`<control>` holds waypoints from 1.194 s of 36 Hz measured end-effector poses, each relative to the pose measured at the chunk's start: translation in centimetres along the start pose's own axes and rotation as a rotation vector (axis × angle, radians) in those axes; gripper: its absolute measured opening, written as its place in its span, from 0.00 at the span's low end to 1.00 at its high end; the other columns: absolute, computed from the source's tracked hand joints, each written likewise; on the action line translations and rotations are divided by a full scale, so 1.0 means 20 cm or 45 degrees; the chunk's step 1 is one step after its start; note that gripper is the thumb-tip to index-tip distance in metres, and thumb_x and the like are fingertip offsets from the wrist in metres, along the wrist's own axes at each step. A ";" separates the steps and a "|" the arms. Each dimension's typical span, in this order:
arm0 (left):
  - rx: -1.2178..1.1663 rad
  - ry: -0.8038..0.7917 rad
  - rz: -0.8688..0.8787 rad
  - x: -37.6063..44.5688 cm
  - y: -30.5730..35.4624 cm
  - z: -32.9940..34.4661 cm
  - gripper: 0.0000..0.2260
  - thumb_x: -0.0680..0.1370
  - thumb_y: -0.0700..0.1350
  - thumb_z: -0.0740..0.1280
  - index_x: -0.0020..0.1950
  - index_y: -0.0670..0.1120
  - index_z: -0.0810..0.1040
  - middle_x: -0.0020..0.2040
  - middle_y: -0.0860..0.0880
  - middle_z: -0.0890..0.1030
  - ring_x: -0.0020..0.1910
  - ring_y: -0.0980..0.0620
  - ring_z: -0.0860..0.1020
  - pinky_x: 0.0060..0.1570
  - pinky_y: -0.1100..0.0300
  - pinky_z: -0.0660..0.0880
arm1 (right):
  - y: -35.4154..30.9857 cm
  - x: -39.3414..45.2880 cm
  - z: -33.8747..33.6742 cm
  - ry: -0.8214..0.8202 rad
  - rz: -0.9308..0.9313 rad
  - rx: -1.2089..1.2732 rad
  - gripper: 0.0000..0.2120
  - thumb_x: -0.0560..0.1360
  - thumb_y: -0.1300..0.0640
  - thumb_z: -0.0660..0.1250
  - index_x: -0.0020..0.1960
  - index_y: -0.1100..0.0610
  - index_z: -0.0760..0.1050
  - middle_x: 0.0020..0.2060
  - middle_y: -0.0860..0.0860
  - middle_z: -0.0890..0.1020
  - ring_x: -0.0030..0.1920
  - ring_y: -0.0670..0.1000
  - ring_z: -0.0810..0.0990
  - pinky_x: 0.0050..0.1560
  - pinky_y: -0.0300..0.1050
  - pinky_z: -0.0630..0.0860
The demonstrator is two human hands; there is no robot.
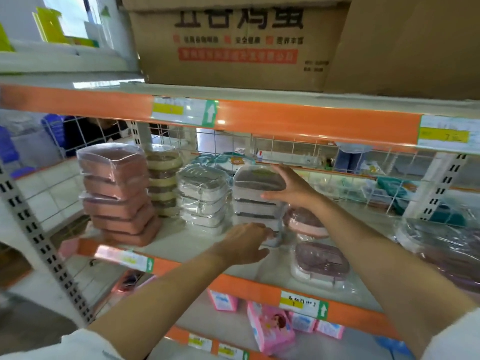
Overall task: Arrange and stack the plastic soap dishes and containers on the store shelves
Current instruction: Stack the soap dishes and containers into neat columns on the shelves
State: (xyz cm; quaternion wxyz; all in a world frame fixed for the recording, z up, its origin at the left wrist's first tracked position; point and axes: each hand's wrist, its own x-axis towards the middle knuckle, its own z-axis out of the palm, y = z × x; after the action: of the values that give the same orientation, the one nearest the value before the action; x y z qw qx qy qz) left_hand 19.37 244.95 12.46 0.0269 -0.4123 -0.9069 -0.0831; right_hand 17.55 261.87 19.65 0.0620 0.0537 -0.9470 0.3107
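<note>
Right hand [291,189] reached in with the forearm extended, its straight fingers pressed flat against the right side of the top dish in the grey-lidded stack [255,201]; nothing was curled around it. Left hand [242,244] lay low at the base of the same stack, fingers loosely extended toward the bottom dish; whether they pinched the wrap could not be determined.

Cardboard box [233,42], printed with dark and red characters and cut off at the top edge, occupied the upper shelf. Middle shelf [181,242], a pale board with a glossy orange front rail, carried all the dishes. Pink stack [117,193] of rounded rectangular dishes in crinkled clear film leaned at the left. Beside it stood the white stack [204,198], also film-wrapped. Behind these, a beige stack [163,178] was partly hidden. One purple-lidded dish [320,266] lay flat near the front rail, right of the left hand. Pink packets [270,328] on the lower shelf were blurred.
</note>
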 end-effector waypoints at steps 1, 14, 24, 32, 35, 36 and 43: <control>0.003 -0.003 0.014 0.01 0.00 0.01 0.18 0.77 0.50 0.64 0.67 0.51 0.72 0.59 0.51 0.77 0.59 0.48 0.76 0.52 0.56 0.72 | -0.01 0.00 0.00 0.009 0.005 -0.001 0.42 0.71 0.48 0.73 0.77 0.53 0.53 0.76 0.51 0.55 0.75 0.52 0.56 0.69 0.43 0.58; -0.044 -0.077 0.284 0.17 0.12 0.12 0.19 0.77 0.47 0.64 0.67 0.44 0.72 0.65 0.45 0.72 0.64 0.46 0.71 0.59 0.52 0.72 | 0.20 -0.24 -0.04 0.119 0.302 -0.079 0.46 0.67 0.41 0.74 0.76 0.57 0.56 0.74 0.54 0.61 0.72 0.54 0.62 0.70 0.50 0.63; -0.067 -0.176 0.226 0.27 0.32 0.17 0.21 0.79 0.52 0.61 0.69 0.42 0.69 0.66 0.42 0.71 0.64 0.43 0.71 0.61 0.52 0.71 | 0.48 -0.43 -0.15 -0.028 0.434 -0.281 0.37 0.71 0.47 0.73 0.74 0.54 0.62 0.70 0.56 0.67 0.68 0.56 0.67 0.62 0.44 0.65; 0.105 -0.263 0.259 0.35 0.37 0.22 0.14 0.78 0.51 0.61 0.60 0.47 0.76 0.57 0.48 0.77 0.54 0.53 0.75 0.51 0.60 0.74 | 0.62 -0.31 -0.15 -0.121 0.339 -0.432 0.49 0.65 0.36 0.73 0.76 0.54 0.55 0.73 0.55 0.60 0.72 0.58 0.59 0.71 0.55 0.60; 0.143 -0.244 0.167 0.35 0.40 0.23 0.15 0.78 0.52 0.62 0.61 0.47 0.76 0.54 0.48 0.79 0.52 0.51 0.77 0.46 0.61 0.70 | 0.63 -0.24 -0.14 -0.157 0.299 -0.428 0.50 0.69 0.37 0.71 0.78 0.58 0.48 0.77 0.55 0.52 0.76 0.57 0.51 0.74 0.54 0.52; 0.096 -0.250 0.115 0.35 0.42 0.23 0.15 0.79 0.51 0.60 0.62 0.48 0.76 0.53 0.48 0.79 0.52 0.49 0.78 0.44 0.61 0.71 | 0.63 -0.22 -0.14 -0.175 0.283 -0.434 0.50 0.70 0.38 0.69 0.78 0.59 0.47 0.77 0.56 0.50 0.76 0.57 0.49 0.74 0.53 0.51; -0.136 -0.360 -0.096 0.39 0.46 0.24 0.13 0.80 0.43 0.62 0.63 0.40 0.75 0.57 0.41 0.79 0.46 0.52 0.80 0.33 0.75 0.66 | 0.64 -0.14 -0.04 -0.193 0.230 -0.534 0.49 0.69 0.36 0.70 0.76 0.60 0.49 0.74 0.59 0.60 0.72 0.59 0.61 0.69 0.55 0.63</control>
State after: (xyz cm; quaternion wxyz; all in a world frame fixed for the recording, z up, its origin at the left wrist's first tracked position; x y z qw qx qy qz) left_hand 21.34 257.47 9.92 -0.1262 -0.3865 -0.9107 -0.0732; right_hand 18.67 272.86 12.41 -0.0276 -0.0221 -0.9937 0.1064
